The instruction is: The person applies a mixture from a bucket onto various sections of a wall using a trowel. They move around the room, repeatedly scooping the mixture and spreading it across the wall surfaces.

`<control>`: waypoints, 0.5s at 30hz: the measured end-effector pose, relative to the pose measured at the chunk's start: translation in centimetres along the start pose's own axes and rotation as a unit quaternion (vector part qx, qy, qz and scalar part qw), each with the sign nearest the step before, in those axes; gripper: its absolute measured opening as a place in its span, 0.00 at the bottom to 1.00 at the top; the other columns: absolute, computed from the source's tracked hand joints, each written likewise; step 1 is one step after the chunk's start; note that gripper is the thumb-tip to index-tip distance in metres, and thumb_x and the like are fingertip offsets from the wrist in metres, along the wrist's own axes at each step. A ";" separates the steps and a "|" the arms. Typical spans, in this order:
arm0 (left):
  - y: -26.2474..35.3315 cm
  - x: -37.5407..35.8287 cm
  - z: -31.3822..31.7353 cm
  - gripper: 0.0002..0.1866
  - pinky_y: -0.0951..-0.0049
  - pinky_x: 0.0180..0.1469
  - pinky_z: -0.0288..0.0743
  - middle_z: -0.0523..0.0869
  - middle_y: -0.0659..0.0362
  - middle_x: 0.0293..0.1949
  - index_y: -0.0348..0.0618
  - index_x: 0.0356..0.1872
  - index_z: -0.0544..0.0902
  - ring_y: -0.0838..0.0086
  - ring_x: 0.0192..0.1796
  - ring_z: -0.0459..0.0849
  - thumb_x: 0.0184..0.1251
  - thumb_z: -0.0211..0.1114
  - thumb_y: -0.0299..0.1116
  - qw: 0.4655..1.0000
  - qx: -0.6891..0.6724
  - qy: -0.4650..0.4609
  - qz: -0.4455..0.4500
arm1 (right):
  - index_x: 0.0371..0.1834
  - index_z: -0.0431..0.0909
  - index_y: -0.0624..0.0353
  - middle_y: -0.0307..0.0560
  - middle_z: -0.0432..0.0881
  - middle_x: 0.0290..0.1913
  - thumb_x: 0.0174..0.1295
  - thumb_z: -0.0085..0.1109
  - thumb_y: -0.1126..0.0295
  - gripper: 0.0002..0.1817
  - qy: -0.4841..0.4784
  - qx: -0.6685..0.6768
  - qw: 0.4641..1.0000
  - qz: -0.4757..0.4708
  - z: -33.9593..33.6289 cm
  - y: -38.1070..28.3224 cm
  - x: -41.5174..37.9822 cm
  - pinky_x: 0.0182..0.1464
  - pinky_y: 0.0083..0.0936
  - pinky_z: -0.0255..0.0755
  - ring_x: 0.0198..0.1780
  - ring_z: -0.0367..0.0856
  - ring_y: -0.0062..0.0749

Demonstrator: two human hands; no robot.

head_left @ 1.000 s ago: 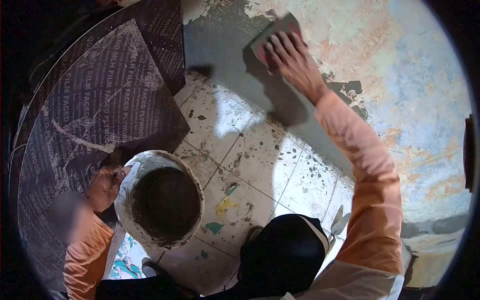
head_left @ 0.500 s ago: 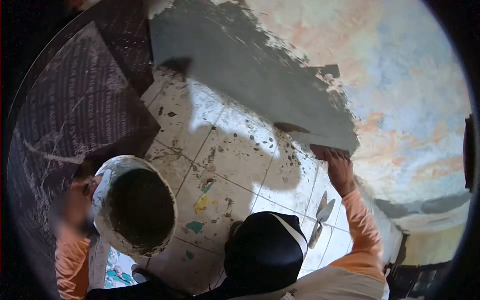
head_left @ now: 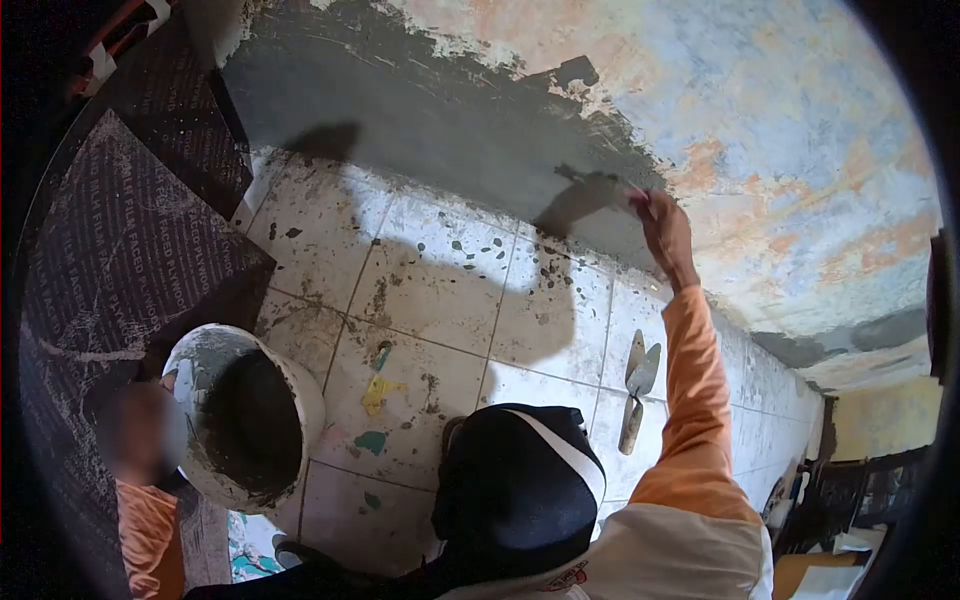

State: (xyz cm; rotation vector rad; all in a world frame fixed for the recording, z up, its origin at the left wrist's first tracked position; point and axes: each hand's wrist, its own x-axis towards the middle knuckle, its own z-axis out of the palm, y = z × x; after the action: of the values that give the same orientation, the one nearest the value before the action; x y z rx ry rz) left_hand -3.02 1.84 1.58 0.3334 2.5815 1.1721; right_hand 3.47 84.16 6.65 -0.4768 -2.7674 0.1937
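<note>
My right hand [head_left: 664,238] is raised at the wall, its fingers closed on a thin flat plastering tool [head_left: 634,190] seen nearly edge-on. Beside it, wet grey plaster [head_left: 400,110] covers the wall's lower band. My left hand [head_left: 140,430] is blurred, with its fingertips at the near-left rim of a white bucket [head_left: 312,400]. Dark grey mortar [head_left: 250,425] lies inside the bucket, which leans slightly. A pointed trowel [head_left: 630,425] rests on the floor tiles below my right forearm.
Film-faced plywood sheets [head_left: 130,240] stand along the left. Mortar crumbs and green and yellow scraps [head_left: 377,395] dot the tiled floor [head_left: 430,300]. A person's black-covered head [head_left: 520,490] is low in the middle. Dark furniture [head_left: 850,490] stands at lower right.
My right hand has moved up along the wall, and the flat tool has turned from face-on to nearly edge-on. The view has shifted; my left hand stays at the bucket.
</note>
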 end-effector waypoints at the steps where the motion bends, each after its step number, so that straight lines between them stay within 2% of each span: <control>1: -0.9 0.0 0.1 0.17 0.68 0.57 0.78 0.92 0.55 0.48 0.31 0.58 0.87 0.74 0.49 0.84 0.89 0.58 0.37 1.000 -0.009 0.010 0.007 | 0.56 0.89 0.48 0.56 0.90 0.46 0.79 0.58 0.61 0.12 -0.008 -0.058 0.998 0.014 -0.2 -0.5 1.5 0.48 0.42 0.79 0.45 0.88 0.56; 2: -1.3 -0.1 0.2 0.18 0.68 0.58 0.78 0.92 0.54 0.49 0.31 0.59 0.87 0.74 0.50 0.85 0.89 0.57 0.37 1.000 -0.019 0.018 0.014 | 0.56 0.89 0.48 0.56 0.90 0.46 0.79 0.58 0.61 0.12 -0.010 -0.058 0.998 0.015 -0.7 -0.8 2.7 0.48 0.42 0.79 0.45 0.88 0.56; 4: -0.9 0.0 0.0 0.18 0.68 0.58 0.78 0.92 0.54 0.48 0.31 0.59 0.87 0.74 0.50 0.85 0.89 0.58 0.37 1.000 -0.023 0.001 -0.001 | 0.54 0.89 0.48 0.54 0.90 0.48 0.78 0.58 0.66 0.11 0.101 -0.045 0.989 -0.097 -1.6 -1.3 4.7 0.50 0.40 0.80 0.46 0.89 0.52; 5: -0.7 0.2 -0.3 0.18 0.68 0.58 0.78 0.92 0.53 0.48 0.31 0.59 0.87 0.74 0.51 0.84 0.89 0.58 0.37 0.999 -0.028 -0.014 -0.016 | 0.52 0.89 0.49 0.52 0.90 0.46 0.77 0.59 0.70 0.09 0.116 0.089 0.982 -0.120 -2.5 -1.2 5.4 0.51 0.38 0.80 0.46 0.90 0.48; 7: 0.3 0.2 -0.5 0.18 0.69 0.58 0.78 0.92 0.54 0.48 0.31 0.59 0.87 0.74 0.51 0.84 0.89 0.58 0.37 0.999 -0.029 -0.024 -0.022 | 0.52 0.88 0.50 0.50 0.91 0.45 0.76 0.60 0.71 0.09 0.147 0.111 0.979 -0.086 -4.9 -0.8 6.2 0.51 0.35 0.80 0.46 0.90 0.44; 9: -0.5 0.1 -0.3 0.18 0.69 0.58 0.78 0.92 0.54 0.48 0.32 0.59 0.88 0.75 0.51 0.84 0.89 0.59 0.38 0.998 -0.032 -0.035 -0.028 | 0.52 0.88 0.55 0.45 0.92 0.45 0.78 0.60 0.70 0.09 0.132 0.023 0.991 -0.002 -7.2 -1.8 4.7 0.52 0.29 0.79 0.48 0.89 0.30; 10: -1.9 0.2 0.3 0.18 0.69 0.58 0.78 0.93 0.55 0.47 0.32 0.59 0.88 0.75 0.50 0.84 0.88 0.60 0.39 0.997 -0.077 -0.005 -0.016 | 0.54 0.88 0.52 0.49 0.91 0.46 0.76 0.61 0.70 0.10 0.137 0.032 0.990 -0.026 -6.8 -1.4 3.9 0.53 0.34 0.81 0.47 0.90 0.45; 11: -3.2 0.2 0.6 0.18 0.70 0.58 0.78 0.93 0.56 0.47 0.32 0.59 0.88 0.76 0.49 0.84 0.88 0.61 0.39 0.992 -0.121 0.026 -0.004 | 0.54 0.88 0.52 0.49 0.91 0.46 0.76 0.61 0.70 0.10 0.137 0.031 0.990 -0.029 -5.2 -0.2 3.5 0.53 0.34 0.81 0.47 0.90 0.45; 12: -2.1 0.2 0.6 0.18 0.70 0.58 0.78 0.93 0.56 0.47 0.32 0.59 0.88 0.76 0.49 0.84 0.88 0.61 0.39 0.992 -0.123 0.028 -0.004 | 0.54 0.88 0.52 0.51 0.91 0.48 0.76 0.61 0.69 0.10 0.095 0.221 0.969 -0.049 -2.6 1.6 3.1 0.54 0.36 0.81 0.48 0.90 0.47; 13: 0.0 0.2 0.4 0.18 0.70 0.58 0.78 0.93 0.56 0.47 0.32 0.59 0.88 0.76 0.50 0.84 0.87 0.62 0.38 0.996 -0.087 0.014 -0.021 | 0.54 0.88 0.52 0.53 0.90 0.49 0.76 0.61 0.69 0.09 0.050 0.404 0.911 -0.066 -1.3 2.7 2.7 0.54 0.37 0.81 0.50 0.89 0.49; 14: 1.2 0.3 0.2 0.18 0.70 0.58 0.78 0.93 0.56 0.47 0.31 0.59 0.88 0.76 0.50 0.84 0.87 0.62 0.38 0.998 -0.050 -0.001 -0.037 | 0.55 0.88 0.52 0.54 0.89 0.52 0.76 0.61 0.71 0.10 0.034 0.253 0.962 -0.094 -0.6 2.1 2.1 0.55 0.38 0.81 0.51 0.89 0.49; 15: 1.2 0.5 0.1 0.18 0.70 0.58 0.78 0.93 0.56 0.47 0.31 0.59 0.88 0.76 0.50 0.84 0.87 0.62 0.38 0.998 -0.048 -0.004 -0.035 | 0.56 0.88 0.53 0.55 0.89 0.54 0.76 0.60 0.72 0.11 0.017 0.095 0.988 -0.117 0.4 0.8 1.5 0.57 0.39 0.81 0.52 0.88 0.49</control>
State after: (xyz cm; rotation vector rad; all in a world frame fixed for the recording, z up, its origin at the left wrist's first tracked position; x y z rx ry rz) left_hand -3.32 2.79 2.36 0.2248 2.4993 1.2623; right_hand 2.20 85.41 6.57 -0.1042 -2.7075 0.3837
